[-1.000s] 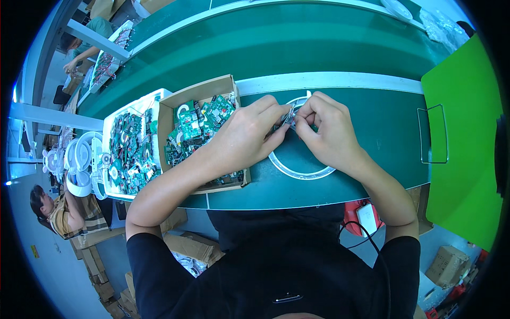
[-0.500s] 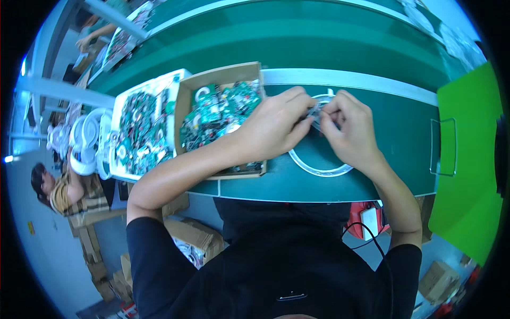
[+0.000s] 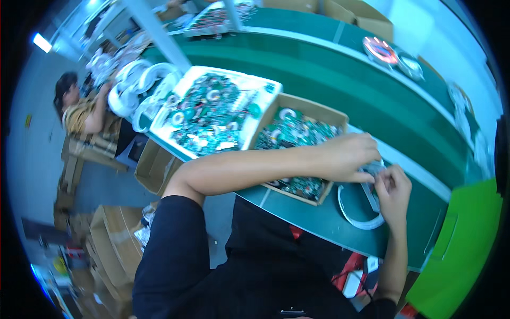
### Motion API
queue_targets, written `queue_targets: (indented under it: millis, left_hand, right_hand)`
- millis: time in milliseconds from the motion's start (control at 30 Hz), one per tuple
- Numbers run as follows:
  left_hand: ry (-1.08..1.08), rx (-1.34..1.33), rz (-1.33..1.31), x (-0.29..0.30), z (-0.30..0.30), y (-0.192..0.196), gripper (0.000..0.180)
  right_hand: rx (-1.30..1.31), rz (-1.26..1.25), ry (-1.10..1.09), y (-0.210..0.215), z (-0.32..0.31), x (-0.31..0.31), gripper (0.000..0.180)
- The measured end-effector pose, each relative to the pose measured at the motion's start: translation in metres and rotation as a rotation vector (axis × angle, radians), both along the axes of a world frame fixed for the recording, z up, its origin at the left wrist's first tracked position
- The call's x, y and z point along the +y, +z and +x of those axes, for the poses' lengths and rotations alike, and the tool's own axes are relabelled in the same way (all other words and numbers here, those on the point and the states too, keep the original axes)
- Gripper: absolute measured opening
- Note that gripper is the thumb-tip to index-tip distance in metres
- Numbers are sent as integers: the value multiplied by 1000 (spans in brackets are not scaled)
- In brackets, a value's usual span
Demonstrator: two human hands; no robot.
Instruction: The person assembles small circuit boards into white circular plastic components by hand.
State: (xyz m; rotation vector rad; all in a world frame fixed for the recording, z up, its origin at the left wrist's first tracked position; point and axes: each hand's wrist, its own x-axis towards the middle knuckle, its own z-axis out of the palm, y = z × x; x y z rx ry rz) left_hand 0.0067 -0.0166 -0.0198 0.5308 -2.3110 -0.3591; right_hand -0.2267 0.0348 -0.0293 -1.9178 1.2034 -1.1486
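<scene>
My left hand point(image 3: 348, 157) and my right hand point(image 3: 392, 192) meet over the green table, both pinching a small grey part point(image 3: 373, 169) between their fingertips. Under them lies a white ring point(image 3: 355, 215) flat on the table. Just left of my left hand stands a brown cardboard box point(image 3: 312, 109) filled with green circuit boards point(image 3: 291, 133). My left forearm crosses over the near side of that box.
A white tray point(image 3: 234, 80) heaped with more green boards sits left of the box. A green panel point(image 3: 467, 250) stands at the right. Another person point(image 3: 79, 109) sits at the far left beside white reels point(image 3: 143, 87). Cardboard boxes point(image 3: 114, 242) are on the floor.
The view has swung left and tilted, so box and tray now sit near the centre. Both hands stay together on the small part over the white ring.
</scene>
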Motion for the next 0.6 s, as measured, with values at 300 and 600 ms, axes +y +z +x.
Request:
queue_targets:
  millis: [300,600]
  left_hand:
    - [54,-44,-122,2,2,3,22]
    - [81,-74,-141,-3,2,-2,16]
  right_hand:
    - [75,44,-59,-9,-13,-6,15]
    - [-6,176,-15,-11,-18,-5,23]
